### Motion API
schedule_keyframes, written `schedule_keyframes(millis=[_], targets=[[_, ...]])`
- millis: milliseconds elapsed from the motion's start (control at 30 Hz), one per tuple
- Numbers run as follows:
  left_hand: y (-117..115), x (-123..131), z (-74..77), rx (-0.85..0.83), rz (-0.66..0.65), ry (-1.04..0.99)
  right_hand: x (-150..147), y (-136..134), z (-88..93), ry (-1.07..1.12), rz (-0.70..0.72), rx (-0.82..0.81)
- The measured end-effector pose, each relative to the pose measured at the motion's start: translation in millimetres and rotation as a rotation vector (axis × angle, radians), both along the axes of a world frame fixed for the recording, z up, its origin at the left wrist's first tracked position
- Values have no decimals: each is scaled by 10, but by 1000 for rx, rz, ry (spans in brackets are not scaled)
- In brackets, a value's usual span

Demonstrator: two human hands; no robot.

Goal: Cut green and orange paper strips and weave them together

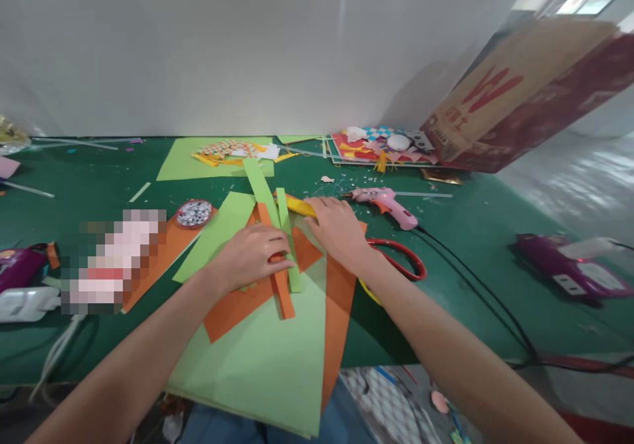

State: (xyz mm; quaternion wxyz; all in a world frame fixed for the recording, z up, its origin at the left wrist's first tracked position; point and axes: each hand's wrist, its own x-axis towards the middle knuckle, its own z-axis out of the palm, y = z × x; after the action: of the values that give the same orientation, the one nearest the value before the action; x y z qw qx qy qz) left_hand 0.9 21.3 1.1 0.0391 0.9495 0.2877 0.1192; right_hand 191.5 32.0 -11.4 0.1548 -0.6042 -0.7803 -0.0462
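My left hand [255, 252] is closed on an orange paper strip [284, 295]. Light green strips [257, 180] lie crossed beside and under its fingers. My right hand [337, 229] curls over the middle of zigzag-edged craft scissors. Their yellow toothed blade [298, 207] points left from the fingertips, and a red handle loop [419, 262] shows behind the wrist; the pivot is hidden. Beneath both hands are a large pale green sheet [257, 371], a cut orange piece [222, 318] and another orange sheet [339, 312], overhanging the table's front edge.
A pink glue gun [389, 205] lies right of my right hand, its black cord trailing right. A round dish of googly eyes [194, 213] stands left. Farther back are a craft pile [381, 145] and a paper bag [510, 94]. Purple devices [569, 265] sit at both sides.
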Motion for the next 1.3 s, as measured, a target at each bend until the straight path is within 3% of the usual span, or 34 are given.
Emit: schedule_keyframes(millis=[233, 400, 567, 700, 833, 1100, 1300], targets=[[-1, -1, -2, 6, 2, -5, 29, 5, 72, 4, -8, 48], [3, -8, -24, 27, -12, -18, 99, -13, 129, 162, -37, 116], [-5, 4, -29, 0, -13, -30, 145, -27, 244, 754, -46, 67], [-21, 10, -10, -21, 9, -3, 157, -43, 339, 1298, -15, -202], [-32, 9, 5, -30, 17, 9, 153, -62, 397, 1576, 37, -454], [-29, 19, 16, -44, 8, 1, 89, -100, 364, 1555, 39, -815], [-25, 20, 12, -47, 27, 19, 68, -106, 276, 1404, 29, -822]])
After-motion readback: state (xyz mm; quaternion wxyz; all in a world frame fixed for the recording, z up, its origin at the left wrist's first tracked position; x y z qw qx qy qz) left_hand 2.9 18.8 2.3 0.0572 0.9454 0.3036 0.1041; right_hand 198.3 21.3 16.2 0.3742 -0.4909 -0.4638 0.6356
